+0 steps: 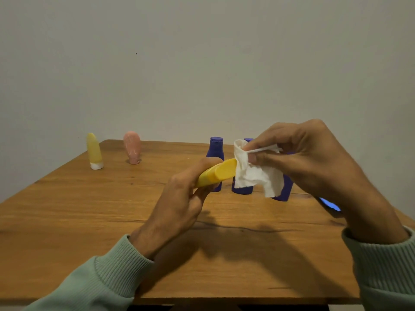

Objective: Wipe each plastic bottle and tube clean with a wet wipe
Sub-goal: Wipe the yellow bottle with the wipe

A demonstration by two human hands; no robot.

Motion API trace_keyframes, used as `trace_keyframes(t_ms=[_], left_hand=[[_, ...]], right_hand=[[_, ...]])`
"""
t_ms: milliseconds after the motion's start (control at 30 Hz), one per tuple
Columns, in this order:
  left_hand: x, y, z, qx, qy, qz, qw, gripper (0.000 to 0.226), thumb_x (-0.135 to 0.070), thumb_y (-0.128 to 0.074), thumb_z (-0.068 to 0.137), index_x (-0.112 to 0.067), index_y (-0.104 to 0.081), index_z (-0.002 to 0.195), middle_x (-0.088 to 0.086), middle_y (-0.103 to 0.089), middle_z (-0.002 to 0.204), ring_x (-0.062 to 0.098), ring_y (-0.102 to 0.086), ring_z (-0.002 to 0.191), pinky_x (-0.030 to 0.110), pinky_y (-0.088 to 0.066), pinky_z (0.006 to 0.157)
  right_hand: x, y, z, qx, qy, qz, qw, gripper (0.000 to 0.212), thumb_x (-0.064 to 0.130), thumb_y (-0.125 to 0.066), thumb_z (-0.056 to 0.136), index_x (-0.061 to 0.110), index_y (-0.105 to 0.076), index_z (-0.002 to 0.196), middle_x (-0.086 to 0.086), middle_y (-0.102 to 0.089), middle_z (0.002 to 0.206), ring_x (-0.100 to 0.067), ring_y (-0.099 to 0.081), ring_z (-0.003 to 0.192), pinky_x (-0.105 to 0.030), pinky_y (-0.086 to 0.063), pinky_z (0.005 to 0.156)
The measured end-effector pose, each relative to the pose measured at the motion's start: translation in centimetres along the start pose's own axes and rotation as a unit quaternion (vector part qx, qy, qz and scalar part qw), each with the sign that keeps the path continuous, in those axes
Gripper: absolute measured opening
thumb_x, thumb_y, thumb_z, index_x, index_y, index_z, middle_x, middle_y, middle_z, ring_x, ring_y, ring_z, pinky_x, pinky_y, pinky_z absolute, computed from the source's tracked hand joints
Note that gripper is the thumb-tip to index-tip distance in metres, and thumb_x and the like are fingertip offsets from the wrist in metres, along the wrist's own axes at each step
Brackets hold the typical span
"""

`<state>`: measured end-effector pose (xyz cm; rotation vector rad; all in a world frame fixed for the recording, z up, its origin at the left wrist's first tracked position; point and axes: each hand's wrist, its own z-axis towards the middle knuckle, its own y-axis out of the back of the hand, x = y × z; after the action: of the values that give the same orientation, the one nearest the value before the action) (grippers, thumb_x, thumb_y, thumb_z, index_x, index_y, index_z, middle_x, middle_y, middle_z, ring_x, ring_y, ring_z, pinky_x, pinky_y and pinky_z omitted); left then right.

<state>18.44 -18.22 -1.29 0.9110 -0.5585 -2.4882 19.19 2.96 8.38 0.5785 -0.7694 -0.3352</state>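
**Wipe meets the end of the yellow bottle**

Bottles and tubes stand at the back of the wooden table [67, 209]. Far left is a pale yellow tube [94, 151] on its white cap. Next to it, a bit apart, is a pink tube [132, 150], also cap down. More to the right is a row of blue bottles [216, 149], partly hidden behind the hands.

In the middle, the left hand [179, 198] is wrapped tight around a bright yellow bottle [221, 172] and holds it up off the table. The bottle lies almost flat. Its long side points from the left hand up and to the right, so its free end aims at the other hand.

The right hand [310, 158] pinches a white wet wipe [253, 173] between thumb and fingers. The wipe hangs down and touches the free end of the yellow bottle. So the right hand is the one nearest the part to be cleaned. I think the next rub should go along the bottle, from that end back toward the left hand.

Behind the right wrist, a dark phone [330, 205] with a lit screen lies on the table.
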Motion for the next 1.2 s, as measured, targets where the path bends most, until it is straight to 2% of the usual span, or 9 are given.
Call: trace_keyframes(t_ms=[233,367,433,533,600,667,833,1067,1200], left_hand=[[-0.1,0.2,-0.3,0.039,-0.009,0.03,0.999,0.032,-0.031,-0.047,0.089,-0.041,-0.047,0.119,-0.01,-0.063,0.115,0.005,-0.057,0.103,0.038,-0.053,0.084],[-0.1,0.6,-0.1,0.036,-0.03,0.059,0.997,0.036,-0.03,-0.044,0.085,-0.056,-0.042,0.11,-0.031,-0.056,0.094,-0.013,-0.053,0.094,0.013,-0.043,0.076],[-0.3,0.7,0.1,0.038,-0.036,0.065,0.997,0.036,-0.029,-0.042,0.085,-0.056,-0.042,0.109,-0.035,-0.054,0.091,-0.015,-0.052,0.092,0.01,-0.04,0.076],[0.1,0.7,0.0,0.048,-0.036,0.064,0.996,0.034,-0.036,-0.042,0.086,-0.042,-0.047,0.119,-0.036,-0.05,0.104,-0.012,-0.051,0.103,0.026,-0.047,0.088],[0.4,0.6,-0.1,0.059,-0.029,0.058,0.996,0.034,-0.037,-0.043,0.087,-0.04,-0.048,0.121,-0.025,-0.058,0.113,-0.001,-0.054,0.109,0.042,-0.051,0.091],[0.6,0.5,-0.1,0.068,-0.023,0.059,0.996,0.034,-0.036,-0.044,0.088,-0.041,-0.049,0.12,-0.015,-0.062,0.116,0.005,-0.056,0.109,0.047,-0.051,0.089],[0.2,0.8,0.0,0.079,-0.039,0.051,0.995,0.035,-0.03,-0.046,0.087,-0.055,-0.045,0.112,-0.036,-0.053,0.102,-0.007,-0.053,0.1,0.025,-0.046,0.083],[0.6,0.5,-0.2,0.066,-0.024,0.045,0.997,0.038,-0.026,-0.051,0.089,-0.043,-0.049,0.124,-0.03,-0.057,0.112,-0.003,-0.054,0.106,0.033,-0.047,0.089],[0.2,0.4,-0.1,0.057,-0.03,0.035,0.997,0.048,-0.017,-0.056,0.088,-0.04,-0.047,0.128,-0.019,-0.06,0.122,0.001,-0.054,0.114,0.027,-0.048,0.093]], right_hand=[[0.6,-1.2,0.1,0.1,0.045,-0.013,0.994,0.018,0.023,-0.069,0.076,0.032,-0.072,0.091,0.02,-0.064,0.095,0.001,-0.058,0.093,-0.017,-0.052,0.077],[1.7,-1.7,-0.4,0.151,0.095,-0.023,0.984,0.02,0.023,-0.066,0.079,0.028,-0.074,0.097,0.018,-0.066,0.096,0.001,-0.058,0.094,-0.015,-0.048,0.077],[1.8,-1.4,-0.5,0.159,0.106,-0.033,0.981,0.022,0.025,-0.065,0.078,0.029,-0.073,0.098,0.018,-0.066,0.098,0.002,-0.058,0.095,-0.017,-0.048,0.077],[1.3,-0.7,-0.4,0.156,0.08,-0.03,0.984,0.024,0.026,-0.067,0.075,0.03,-0.073,0.098,0.018,-0.067,0.097,0.001,-0.058,0.095,-0.017,-0.048,0.074],[0.9,-0.5,-0.2,0.146,0.063,-0.045,0.986,0.024,0.024,-0.069,0.076,0.031,-0.073,0.098,0.019,-0.066,0.096,0.002,-0.058,0.094,-0.02,-0.05,0.075],[0.8,-0.5,-0.2,0.137,0.052,-0.07,0.987,0.025,0.023,-0.07,0.076,0.032,-0.072,0.099,0.02,-0.065,0.098,0.003,-0.057,0.095,-0.023,-0.051,0.076],[1.4,-1.1,-0.6,0.189,0.075,-0.107,0.973,0.029,0.031,-0.066,0.078,0.038,-0.068,0.106,0.025,-0.058,0.104,0.007,-0.051,0.099,-0.012,-0.046,0.076],[0.6,-0.3,-0.1,0.158,0.043,-0.091,0.982,0.027,0.025,-0.071,0.075,0.033,-0.072,0.101,0.02,-0.062,0.101,0.002,-0.055,0.095,-0.021,-0.05,0.073],[-0.1,1.0,-0.3,0.138,0.022,-0.103,0.985,0.02,0.031,-0.07,0.074,0.034,-0.074,0.093,0.017,-0.067,0.095,-0.004,-0.06,0.089,-0.027,-0.053,0.07]])
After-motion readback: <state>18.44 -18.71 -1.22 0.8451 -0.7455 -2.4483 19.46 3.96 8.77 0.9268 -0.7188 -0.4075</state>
